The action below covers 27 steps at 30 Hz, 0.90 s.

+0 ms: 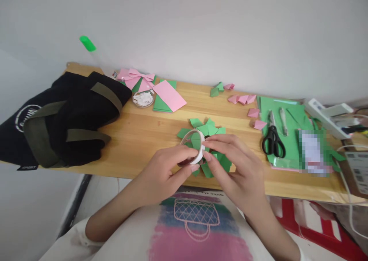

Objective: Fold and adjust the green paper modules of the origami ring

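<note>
Head view is filled at its nearest edge by a white shirt (198, 230) with a handbag outline drawn on it, and just past it both hands are held over the wooden table (132, 128). By the left hand (163, 171), a roll of white tape (197, 160) is held tilted on edge, its ring clamped between the forefinger inside the hole and the thumb outside. By the right hand (244, 169), the outer face of the roll is met; the thumb and forefinger tips are set close together there, but whether a loose end is pinched between them cannot be told. The step is judged to be the freeing of the tape's end. For this, the ring is best steadied without being squeezed out of round, one corner is best raised with a fingernail, and the strip is best peeled slowly and straight so that it is neither torn nor curled onto itself. Because folded green paper (209, 128) is spread beneath the roll, anything sticky should be kept clear of it. To the right, black-handled scissors (274, 144) are rested on a stack of green sheets (293, 104), in easy reach. Farther back, folded pink pieces (243, 99) are laid out, and across to the left a pink sheet (169, 95) and a round dish of white scraps (143, 98) are placed beyond a black bag (71, 115).
</note>
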{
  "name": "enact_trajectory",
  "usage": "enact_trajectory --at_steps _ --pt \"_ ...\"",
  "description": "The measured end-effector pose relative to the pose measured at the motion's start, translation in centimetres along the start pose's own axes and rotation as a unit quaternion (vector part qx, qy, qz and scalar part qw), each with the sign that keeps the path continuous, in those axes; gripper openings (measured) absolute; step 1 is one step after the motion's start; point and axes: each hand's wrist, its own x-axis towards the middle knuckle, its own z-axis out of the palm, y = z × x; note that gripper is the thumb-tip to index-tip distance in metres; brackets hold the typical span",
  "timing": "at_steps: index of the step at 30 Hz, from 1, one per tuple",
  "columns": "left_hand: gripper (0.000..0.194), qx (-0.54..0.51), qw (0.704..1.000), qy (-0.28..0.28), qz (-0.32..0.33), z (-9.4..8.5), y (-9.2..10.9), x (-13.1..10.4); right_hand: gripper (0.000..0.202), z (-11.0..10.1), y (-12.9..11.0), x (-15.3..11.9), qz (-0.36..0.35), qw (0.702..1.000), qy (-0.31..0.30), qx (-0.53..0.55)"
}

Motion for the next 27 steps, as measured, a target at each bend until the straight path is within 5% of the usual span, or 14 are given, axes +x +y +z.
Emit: enact_trajectory --at_steps 12,22,27 --pt "0.011 0.059 0.998 0.007 0.033 -0.1 0.2 0.0 0.016 -0.4 0.5 0.7 0.091 0.983 -0.069 0.143" --pt "0.01 -0.155 0.977 -0.045 -0.136 -0.4 0.4 0.4 0.031 -0.4 0.0 0.5 0.057 0.995 0.007 0.079" --pt "0.007 -0.256 0.952 -0.074 -0.153 -0.7 0.6 0.6 0.028 -1.4 0.2 1.2 0.047 0.991 -0.103 0.073"
